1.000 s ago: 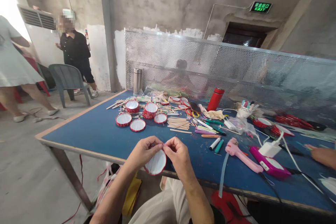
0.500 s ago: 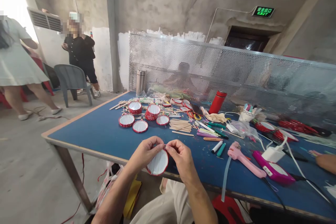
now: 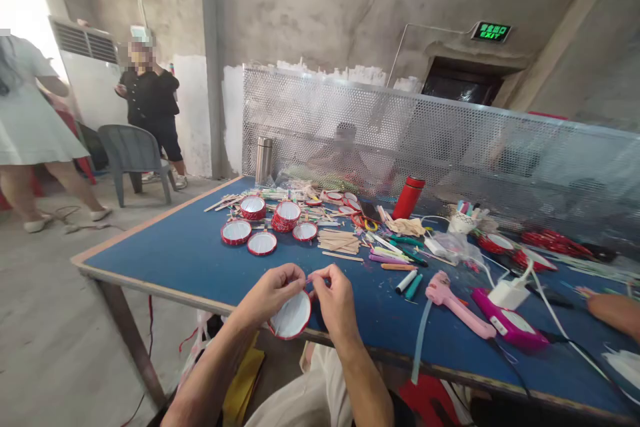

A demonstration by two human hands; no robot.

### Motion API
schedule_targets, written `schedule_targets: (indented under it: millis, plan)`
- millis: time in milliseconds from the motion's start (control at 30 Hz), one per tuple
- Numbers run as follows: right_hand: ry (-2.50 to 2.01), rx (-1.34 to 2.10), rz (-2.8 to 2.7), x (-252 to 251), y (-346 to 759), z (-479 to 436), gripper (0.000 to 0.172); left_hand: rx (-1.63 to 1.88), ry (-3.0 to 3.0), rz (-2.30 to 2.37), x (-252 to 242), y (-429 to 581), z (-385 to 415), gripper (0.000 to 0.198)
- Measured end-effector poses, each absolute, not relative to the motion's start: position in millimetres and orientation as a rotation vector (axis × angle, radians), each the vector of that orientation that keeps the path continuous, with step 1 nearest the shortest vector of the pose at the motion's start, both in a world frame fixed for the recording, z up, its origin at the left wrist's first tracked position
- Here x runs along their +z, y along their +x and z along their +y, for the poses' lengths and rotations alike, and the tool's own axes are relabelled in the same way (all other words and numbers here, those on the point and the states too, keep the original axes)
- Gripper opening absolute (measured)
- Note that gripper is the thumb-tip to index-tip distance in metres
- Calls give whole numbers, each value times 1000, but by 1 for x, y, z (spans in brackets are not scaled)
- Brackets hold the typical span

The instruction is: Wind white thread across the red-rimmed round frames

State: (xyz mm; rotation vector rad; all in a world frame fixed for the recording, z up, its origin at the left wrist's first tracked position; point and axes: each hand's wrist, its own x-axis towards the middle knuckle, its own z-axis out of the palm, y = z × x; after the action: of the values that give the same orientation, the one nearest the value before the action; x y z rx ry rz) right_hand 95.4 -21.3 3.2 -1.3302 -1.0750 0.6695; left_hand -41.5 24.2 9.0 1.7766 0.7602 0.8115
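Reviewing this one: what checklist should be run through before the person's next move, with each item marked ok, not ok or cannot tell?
1. Left hand has a grip on the red-rimmed white disc: ok, held near its upper edge.
2. Right hand close to the work: ok, fingertips near those of the left.
3. Anything pinched in the right fingertips: cannot tell, too small.
4. Translucent strip at the pink tool kept within the table: not ok, it hangs over the front edge.
5. Pink tool switched on: cannot tell.
6. Red bottle capped: ok, dark cap on top.
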Motion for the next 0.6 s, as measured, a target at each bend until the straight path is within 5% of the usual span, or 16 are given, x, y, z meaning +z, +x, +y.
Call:
schedule_targets:
  millis: [233,600]
  plan:
    - [-1136,901,-863,8,103,-17,24,827,1761,793,12,-38,23,31]
    - [-1348,586,-1184,-14,91,-59,30,922,1575,948,7,-32,25,31]
